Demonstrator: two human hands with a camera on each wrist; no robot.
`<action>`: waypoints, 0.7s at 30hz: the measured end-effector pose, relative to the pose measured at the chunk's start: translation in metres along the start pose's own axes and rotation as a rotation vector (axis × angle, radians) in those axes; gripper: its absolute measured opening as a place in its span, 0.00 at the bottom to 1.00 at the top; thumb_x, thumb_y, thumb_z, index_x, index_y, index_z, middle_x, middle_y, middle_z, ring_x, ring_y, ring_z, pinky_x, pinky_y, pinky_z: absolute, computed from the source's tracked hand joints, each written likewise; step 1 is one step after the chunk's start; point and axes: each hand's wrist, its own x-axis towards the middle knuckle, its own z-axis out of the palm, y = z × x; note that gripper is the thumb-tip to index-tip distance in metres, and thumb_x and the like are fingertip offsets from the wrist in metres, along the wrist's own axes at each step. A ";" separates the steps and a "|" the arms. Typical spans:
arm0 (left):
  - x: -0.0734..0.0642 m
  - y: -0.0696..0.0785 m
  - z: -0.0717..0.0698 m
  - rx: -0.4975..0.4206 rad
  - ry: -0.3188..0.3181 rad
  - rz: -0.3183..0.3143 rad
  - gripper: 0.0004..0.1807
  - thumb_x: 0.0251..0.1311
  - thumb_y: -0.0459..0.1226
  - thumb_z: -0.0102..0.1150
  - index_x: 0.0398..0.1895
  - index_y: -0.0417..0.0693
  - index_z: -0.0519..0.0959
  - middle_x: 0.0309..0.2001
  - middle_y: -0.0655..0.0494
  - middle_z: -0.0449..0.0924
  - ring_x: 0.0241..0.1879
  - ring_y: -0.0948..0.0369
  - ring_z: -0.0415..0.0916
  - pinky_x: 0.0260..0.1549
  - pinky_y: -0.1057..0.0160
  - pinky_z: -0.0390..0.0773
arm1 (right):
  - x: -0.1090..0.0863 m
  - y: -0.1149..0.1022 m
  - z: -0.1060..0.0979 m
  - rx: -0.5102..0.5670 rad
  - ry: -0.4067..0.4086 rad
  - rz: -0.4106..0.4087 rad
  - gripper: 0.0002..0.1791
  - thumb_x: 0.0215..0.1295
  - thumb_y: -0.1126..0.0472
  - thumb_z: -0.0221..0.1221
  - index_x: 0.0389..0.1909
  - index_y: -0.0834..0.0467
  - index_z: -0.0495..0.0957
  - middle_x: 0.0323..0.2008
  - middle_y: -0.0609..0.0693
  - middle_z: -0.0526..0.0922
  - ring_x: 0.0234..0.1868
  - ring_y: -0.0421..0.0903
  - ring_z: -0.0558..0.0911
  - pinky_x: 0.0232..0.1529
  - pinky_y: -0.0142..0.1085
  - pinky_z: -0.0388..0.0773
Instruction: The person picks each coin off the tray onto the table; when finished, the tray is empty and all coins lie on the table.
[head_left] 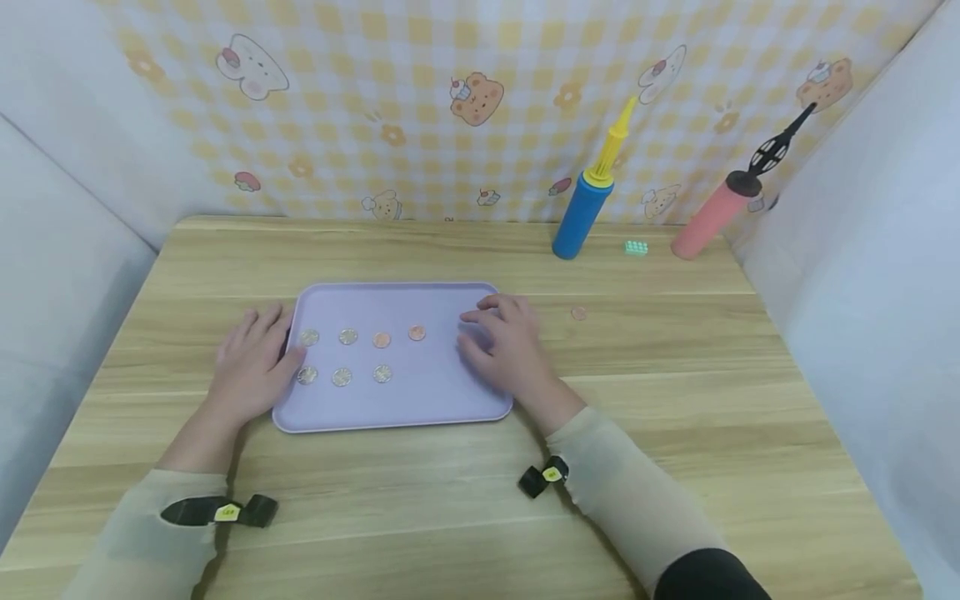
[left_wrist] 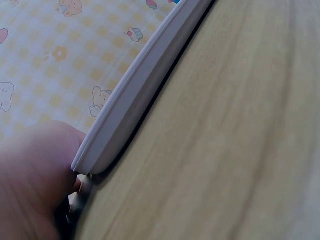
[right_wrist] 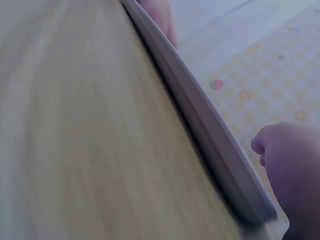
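Note:
A lilac tray (head_left: 435, 400) lies flat on the wooden table. Several silver coins (head_left: 342, 377) and two copper coins (head_left: 382, 340) sit in two rows on its left and middle part. My left hand (head_left: 255, 362) rests at the tray's left edge, fingers stretched out beside it and thumb at the rim near the silver coins. Over the tray's right side is my right hand (head_left: 506, 342), its fingers loosely bent, with nothing visible between them. In the right wrist view this hand (right_wrist: 295, 165) appears beyond the tray's side wall (right_wrist: 210, 120). One more copper coin (head_left: 578, 313) lies on the table right of the tray.
Along the back stand a blue hand pump (head_left: 581, 217) with a yellow nozzle and a pink cylinder (head_left: 708, 221) with a black top. Between them lies a small mint-green toy brick (head_left: 636, 247). A yellow-checked cloth (head_left: 420, 108) hangs behind the table, with pale walls at both sides.

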 end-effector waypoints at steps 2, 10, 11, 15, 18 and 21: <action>0.000 0.000 0.000 -0.002 -0.001 -0.001 0.36 0.80 0.46 0.44 0.84 0.37 0.57 0.83 0.28 0.47 0.81 0.26 0.35 0.71 0.21 0.34 | 0.002 -0.010 0.005 -0.018 0.003 -0.023 0.18 0.70 0.49 0.67 0.55 0.53 0.89 0.59 0.55 0.81 0.64 0.56 0.72 0.69 0.56 0.64; 0.001 -0.001 0.002 0.006 -0.005 -0.006 0.36 0.80 0.47 0.44 0.84 0.38 0.56 0.83 0.29 0.46 0.81 0.26 0.35 0.70 0.20 0.35 | 0.011 -0.035 0.021 -0.088 -0.004 -0.066 0.17 0.68 0.51 0.67 0.55 0.49 0.90 0.56 0.53 0.83 0.62 0.54 0.74 0.65 0.53 0.69; 0.001 -0.001 0.002 0.005 -0.003 -0.006 0.36 0.80 0.47 0.44 0.84 0.38 0.56 0.83 0.29 0.46 0.81 0.26 0.35 0.70 0.20 0.35 | 0.012 -0.037 0.023 -0.094 -0.024 -0.061 0.17 0.69 0.51 0.66 0.56 0.48 0.90 0.56 0.52 0.83 0.62 0.54 0.74 0.65 0.53 0.68; 0.001 -0.001 0.002 0.007 0.001 -0.001 0.36 0.80 0.47 0.44 0.84 0.38 0.56 0.83 0.29 0.47 0.81 0.26 0.35 0.70 0.20 0.34 | 0.013 -0.041 0.030 -0.120 -0.115 -0.033 0.18 0.73 0.48 0.64 0.60 0.43 0.88 0.61 0.53 0.80 0.65 0.55 0.72 0.65 0.52 0.68; 0.000 -0.001 0.001 0.007 0.003 0.002 0.36 0.80 0.47 0.44 0.84 0.38 0.56 0.83 0.29 0.47 0.81 0.26 0.35 0.70 0.21 0.34 | 0.013 -0.042 0.032 -0.122 -0.153 -0.005 0.17 0.74 0.46 0.64 0.60 0.40 0.88 0.63 0.53 0.78 0.67 0.55 0.70 0.66 0.52 0.67; -0.001 0.000 0.001 0.003 0.006 0.005 0.36 0.80 0.46 0.44 0.84 0.38 0.56 0.83 0.29 0.46 0.80 0.26 0.36 0.71 0.21 0.34 | 0.013 -0.042 0.033 -0.107 -0.159 0.015 0.16 0.74 0.46 0.65 0.59 0.39 0.89 0.64 0.53 0.78 0.68 0.55 0.69 0.68 0.52 0.66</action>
